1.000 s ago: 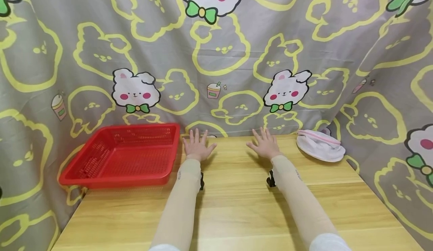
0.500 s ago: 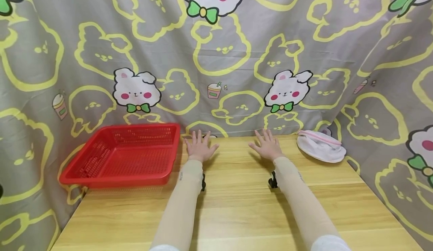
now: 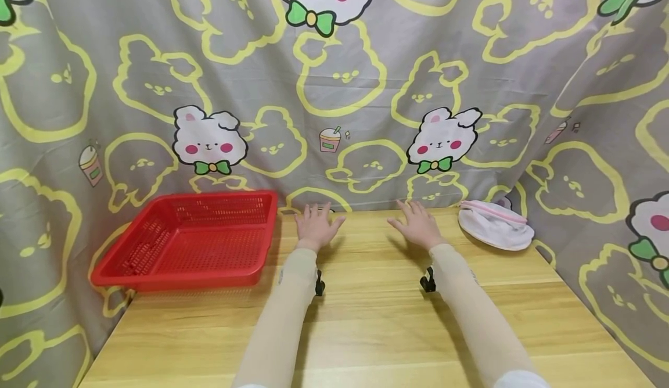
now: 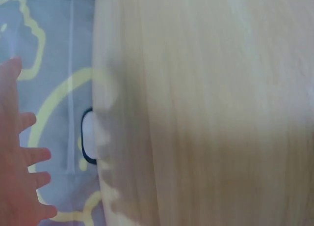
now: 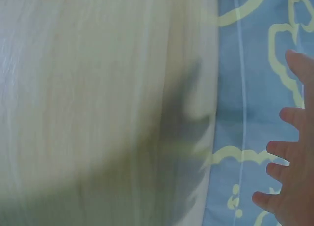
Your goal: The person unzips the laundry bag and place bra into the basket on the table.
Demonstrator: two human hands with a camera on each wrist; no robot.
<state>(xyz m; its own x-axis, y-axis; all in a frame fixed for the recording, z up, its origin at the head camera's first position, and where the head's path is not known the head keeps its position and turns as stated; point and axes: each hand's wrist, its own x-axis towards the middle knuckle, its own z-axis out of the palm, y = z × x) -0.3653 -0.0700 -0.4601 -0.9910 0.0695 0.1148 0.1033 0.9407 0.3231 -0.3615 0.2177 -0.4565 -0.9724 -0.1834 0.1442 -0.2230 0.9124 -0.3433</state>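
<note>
The left hand (image 3: 317, 227) and right hand (image 3: 420, 225) hover near the tabletop's (image 3: 366, 318) far edge, each grip wide, fingers spread; the red basket (image 3: 193, 280) sits left, the white pouch (image 3: 493, 229) far right

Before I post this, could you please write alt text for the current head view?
A person's left hand and right hand, both empty, extend over the far part of a wooden table, between a red basket at left and a white pouch at right. Gray cartoon-print fabric hangs behind.
</note>
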